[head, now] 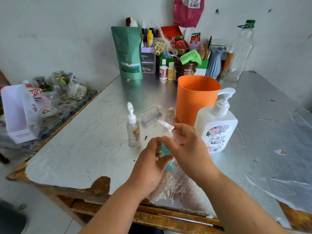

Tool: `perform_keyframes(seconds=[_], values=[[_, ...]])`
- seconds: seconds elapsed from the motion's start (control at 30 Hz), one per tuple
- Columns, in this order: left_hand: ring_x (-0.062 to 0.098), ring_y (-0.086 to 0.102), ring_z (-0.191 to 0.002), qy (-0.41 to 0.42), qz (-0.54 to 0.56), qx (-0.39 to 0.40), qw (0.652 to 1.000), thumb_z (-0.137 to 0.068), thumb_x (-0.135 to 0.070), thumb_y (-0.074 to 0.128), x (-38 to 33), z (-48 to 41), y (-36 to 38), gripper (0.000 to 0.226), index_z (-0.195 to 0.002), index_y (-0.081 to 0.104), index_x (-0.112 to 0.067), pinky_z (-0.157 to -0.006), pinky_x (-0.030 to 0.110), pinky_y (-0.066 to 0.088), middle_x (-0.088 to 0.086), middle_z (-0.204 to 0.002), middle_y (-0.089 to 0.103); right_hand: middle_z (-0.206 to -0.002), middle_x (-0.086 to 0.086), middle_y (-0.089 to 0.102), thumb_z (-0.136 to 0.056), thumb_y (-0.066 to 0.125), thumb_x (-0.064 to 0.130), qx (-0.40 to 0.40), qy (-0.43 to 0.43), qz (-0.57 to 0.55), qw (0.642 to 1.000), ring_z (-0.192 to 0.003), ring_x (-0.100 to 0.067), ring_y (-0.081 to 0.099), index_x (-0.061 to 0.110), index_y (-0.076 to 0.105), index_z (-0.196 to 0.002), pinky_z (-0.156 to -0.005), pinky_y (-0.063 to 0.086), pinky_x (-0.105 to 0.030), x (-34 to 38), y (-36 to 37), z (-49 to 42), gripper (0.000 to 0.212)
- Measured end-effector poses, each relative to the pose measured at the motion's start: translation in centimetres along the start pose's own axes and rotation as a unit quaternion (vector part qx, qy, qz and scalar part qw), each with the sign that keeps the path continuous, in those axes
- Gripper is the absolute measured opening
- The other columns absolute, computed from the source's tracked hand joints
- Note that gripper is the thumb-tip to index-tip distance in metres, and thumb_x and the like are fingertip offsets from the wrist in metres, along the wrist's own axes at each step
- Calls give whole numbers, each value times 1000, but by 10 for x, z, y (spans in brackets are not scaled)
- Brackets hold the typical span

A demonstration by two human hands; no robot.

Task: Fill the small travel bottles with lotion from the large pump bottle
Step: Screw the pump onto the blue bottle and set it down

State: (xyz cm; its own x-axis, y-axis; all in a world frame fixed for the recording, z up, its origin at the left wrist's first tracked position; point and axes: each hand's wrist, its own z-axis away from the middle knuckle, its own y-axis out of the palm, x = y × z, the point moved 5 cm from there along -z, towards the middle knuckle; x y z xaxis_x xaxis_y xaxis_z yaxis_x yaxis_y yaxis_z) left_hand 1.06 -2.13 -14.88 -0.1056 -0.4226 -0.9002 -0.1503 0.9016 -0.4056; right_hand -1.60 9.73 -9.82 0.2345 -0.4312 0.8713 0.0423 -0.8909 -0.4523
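A small travel bottle (166, 152) with teal contents sits between both hands above the table. My left hand (150, 163) grips its body from the left. My right hand (189, 146) holds its white pump head (166, 126) at the neck. The large white pump bottle (217, 124) with a flowered label stands just right of my right hand. Another small clear pump bottle (133, 128) stands upright to the left. A clear capless bottle (150, 114) lies on its side behind, and a further small bottle (170, 114) stands by the orange cup.
An orange cup (196, 97) stands behind the large bottle. The foil-covered table (84, 141) has a torn front edge. At the back wall stand a green pouch (129, 53), several small containers and a tall clear bottle (240, 51). A white box (18, 114) sits left.
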Motion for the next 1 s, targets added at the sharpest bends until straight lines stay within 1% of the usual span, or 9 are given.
perform_keyframes(seconds=[0.07, 0.13, 0.23, 0.37, 0.47, 0.6, 0.73, 0.87, 1.0], values=[[-5, 60, -107, -2, 6, -3, 1000, -90, -22, 64, 0, 0, 0, 33, -120, 49, -27, -90, 17, 51, -16, -111, 66, -110, 15, 55, -82, 71, 39, -15, -13, 17, 1000, -108, -6, 54, 39, 49, -90, -88, 40, -18, 1, 0, -1, 23], [-4, 61, -107, -4, 9, -3, 1000, -90, -21, 64, 0, 1, 0, 33, -120, 49, -26, -90, 19, 51, -15, -110, 66, -110, 13, 52, -79, 73, 46, -17, -3, 28, 999, -106, -5, 51, 39, 47, -84, -87, 38, -18, 2, -1, -1, 27], [-7, 60, -106, -5, 5, -1, 1000, -90, -22, 64, -1, 1, 0, 34, -120, 49, -27, -92, 19, 51, -18, -109, 65, -114, 13, 52, -83, 68, 44, -3, -9, 28, 1000, -111, -9, 51, 37, 50, -94, -93, 42, -24, 1, 1, -2, 22], [-4, 59, -111, -14, 11, -1, 1000, -90, -24, 64, 0, 1, 0, 37, -122, 48, -29, -94, 21, 50, -18, -114, 64, -105, 13, 53, -78, 72, 49, -21, 2, 39, 999, -103, -7, 52, 36, 47, -80, -82, 38, -19, 2, -2, -4, 29], [-4, 59, -111, -7, 0, -2, 1000, -90, -25, 64, 0, 0, -1, 36, -122, 48, -27, -93, 20, 51, -19, -113, 64, -110, 13, 51, -83, 67, 48, 7, -8, 45, 999, -107, -11, 51, 31, 51, -93, -87, 41, -23, 2, 2, -4, 26], [0, 58, -116, -7, -7, -9, 1000, -89, -26, 64, -1, 0, 0, 39, -124, 47, -28, -98, 24, 50, -18, -117, 63, -86, 19, 46, -87, 63, 41, -17, -34, 65, 997, -102, -15, 50, 25, 54, -89, -79, 33, -19, 3, 4, -4, 19], [7, 56, -122, -6, -38, -23, 999, -90, -26, 62, -1, 2, -1, 41, -128, 47, -30, -102, 33, 49, -13, -126, 63, -97, 16, 48, -86, 65, 45, -34, -32, 79, 996, -116, -12, 45, 18, 62, -103, -89, 34, -17, 3, 6, -5, 31], [7, 57, -122, 1, -55, -33, 998, -92, -23, 62, 0, 2, -2, 41, -130, 48, -25, -100, 33, 50, -11, -124, 64, -100, 15, 45, -88, 63, 43, -48, -43, 86, 994, -121, -12, 41, 15, 62, -108, -96, 33, -18, 3, 8, -4, 34], [7, 55, -124, 2, -51, -32, 998, -92, -26, 61, -1, 2, -2, 42, -132, 47, -29, -101, 29, 49, -12, -126, 63, -101, 14, 47, -87, 63, 46, -57, -42, 84, 994, -119, -13, 42, 19, 61, -106, -97, 35, -22, 3, 10, -4, 33]])
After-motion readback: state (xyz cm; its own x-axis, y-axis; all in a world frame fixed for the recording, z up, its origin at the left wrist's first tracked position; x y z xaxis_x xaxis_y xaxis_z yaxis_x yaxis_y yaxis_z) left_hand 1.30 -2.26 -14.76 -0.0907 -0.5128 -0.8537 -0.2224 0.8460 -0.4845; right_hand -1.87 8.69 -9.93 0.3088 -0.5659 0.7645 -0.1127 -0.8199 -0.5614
